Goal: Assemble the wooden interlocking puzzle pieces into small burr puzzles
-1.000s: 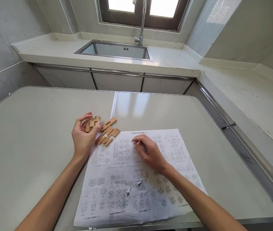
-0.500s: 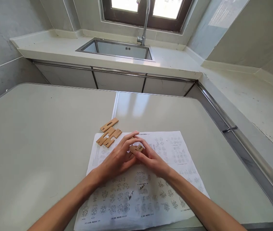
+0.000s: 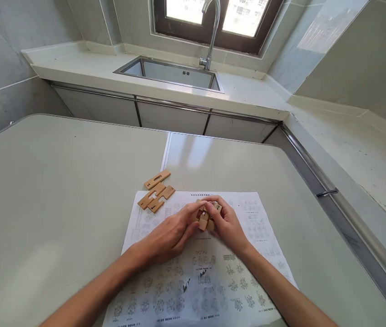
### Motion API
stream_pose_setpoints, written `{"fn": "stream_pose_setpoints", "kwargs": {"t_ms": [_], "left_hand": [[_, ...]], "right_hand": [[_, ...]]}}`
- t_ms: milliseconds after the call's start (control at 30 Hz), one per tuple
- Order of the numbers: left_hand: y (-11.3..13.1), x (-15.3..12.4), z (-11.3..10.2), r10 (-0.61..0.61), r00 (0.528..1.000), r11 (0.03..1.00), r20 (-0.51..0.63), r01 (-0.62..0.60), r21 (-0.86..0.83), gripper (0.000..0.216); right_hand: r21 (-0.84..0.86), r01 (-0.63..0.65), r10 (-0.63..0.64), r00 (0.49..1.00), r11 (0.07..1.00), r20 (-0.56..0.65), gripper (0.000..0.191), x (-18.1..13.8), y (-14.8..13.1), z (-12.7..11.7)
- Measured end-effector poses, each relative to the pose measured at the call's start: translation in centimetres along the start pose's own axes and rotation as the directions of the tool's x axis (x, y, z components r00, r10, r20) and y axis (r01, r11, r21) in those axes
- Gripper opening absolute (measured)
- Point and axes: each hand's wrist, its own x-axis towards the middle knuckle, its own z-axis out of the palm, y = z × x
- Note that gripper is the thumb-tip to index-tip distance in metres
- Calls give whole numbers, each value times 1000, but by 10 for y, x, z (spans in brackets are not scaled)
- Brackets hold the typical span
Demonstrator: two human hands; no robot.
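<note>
Between my two hands is a small cluster of wooden puzzle pieces (image 3: 203, 221), held just above the printed sheet. My left hand (image 3: 174, 230) grips its left side, with the thumb along the lower edge. From the right, my right hand (image 3: 226, 223) wraps round it, fingers curled over the top. A "3" shows on one block end at the upper right; much of the cluster is hidden by my fingers. Several flat, notched wooden pieces (image 3: 155, 200) with numbers lie at the sheet's upper left corner, and a slotted piece (image 3: 157, 179) rests just beyond them.
Under my hands the instruction sheet (image 3: 165, 290), covered in line diagrams, lies on a pale table (image 3: 60, 195). A seam crosses the tabletop. Past the far edge stands a counter (image 3: 87, 68) with a sink (image 3: 175, 84) and a tap (image 3: 213, 36). Another counter (image 3: 356, 141) runs along the right.
Both hands have shifted slightly right and turned the wooden cluster, so more block ends now face me. The loose pieces stay put on the table; the camera view has tilted a little.
</note>
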Motion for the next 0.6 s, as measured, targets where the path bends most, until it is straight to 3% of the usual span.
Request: {"fn": "stream_pose_setpoints", "kwargs": {"t_ms": [200,400,600], "left_hand": [[-14,1,5,-123,989,991,-80,118,-58,40],[-16,2,3,-238,962,943,-130,198,-266,44],[-12,5,-1,-315,942,868,-114,238,-436,42]], "right_hand": [[-280,148,-144,989,948,35,29,-2,-3,-4],[-578,217,-183,976,786,118,22,-1,3,-13],[-682,258,-183,966,684,182,21,2,4,-18]]}}
